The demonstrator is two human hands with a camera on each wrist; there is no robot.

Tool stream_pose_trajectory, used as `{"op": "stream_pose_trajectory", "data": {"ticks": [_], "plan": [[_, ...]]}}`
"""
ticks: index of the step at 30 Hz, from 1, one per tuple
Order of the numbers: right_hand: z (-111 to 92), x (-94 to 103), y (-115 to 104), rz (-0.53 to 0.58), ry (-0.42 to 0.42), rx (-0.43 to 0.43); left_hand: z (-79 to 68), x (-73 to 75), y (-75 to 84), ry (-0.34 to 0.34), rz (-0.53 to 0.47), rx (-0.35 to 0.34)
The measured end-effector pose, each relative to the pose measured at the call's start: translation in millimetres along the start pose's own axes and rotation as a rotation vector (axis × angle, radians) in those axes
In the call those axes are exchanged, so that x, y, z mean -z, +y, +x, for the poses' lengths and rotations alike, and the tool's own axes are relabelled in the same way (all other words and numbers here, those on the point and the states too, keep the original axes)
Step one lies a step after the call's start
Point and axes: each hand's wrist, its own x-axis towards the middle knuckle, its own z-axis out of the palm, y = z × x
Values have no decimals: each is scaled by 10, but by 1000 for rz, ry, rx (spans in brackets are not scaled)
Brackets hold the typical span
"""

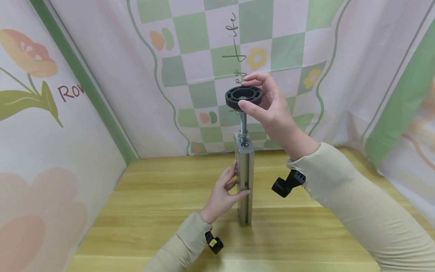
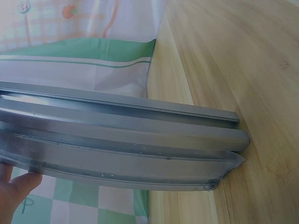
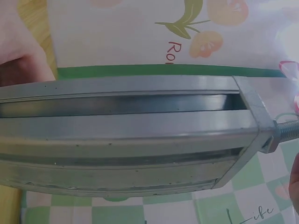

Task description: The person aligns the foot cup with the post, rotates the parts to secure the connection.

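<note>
An aluminium profile (image 1: pixel 249 170) with slots along its sides stands upright on the wooden table. My left hand (image 1: pixel 219 198) grips its lower half, thumb in front and fingers round the far side. On top is a metal end plate (image 1: pixel 249 150) with a bolt head in it. From the plate rises a threaded rod (image 1: pixel 243 121) with a nut (image 1: pixel 242 134) near its base. A round black levelling foot (image 1: pixel 232 103) caps the rod. My right hand (image 1: pixel 275 105) holds the foot's rim between thumb and fingers. In the left wrist view the profile's rough lower end (image 2: pixel 224 170) meets the table.
The wooden table (image 1: pixel 163 189) runs back to a curtain (image 1: pixel 197 64) with green checks close behind the profile. A flower-printed side curtain (image 1: pixel 51 143) hangs at the left. Black camera mounts (image 1: pixel 281 187) are strapped at both wrists.
</note>
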Motion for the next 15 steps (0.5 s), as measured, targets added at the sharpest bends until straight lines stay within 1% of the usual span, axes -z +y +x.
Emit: {"op": "stream_pose_trajectory", "data": {"ticks": [4,6,9,12,15], "plan": [[3,-25,-18,-88,42,12,-1,3,-11,0,-2,0],[2,-40,-25,-156,79,30,1,3,-10,-3,-6,3],[-3,-65,-30,-288,145,54,0,4,-7,-5,-7,4],[-8,-90,-25,-434,200,100,-3,5,-3,-6,-4,8],[-21,-113,-14,-549,241,171,-5,6,0,-8,0,15]]}}
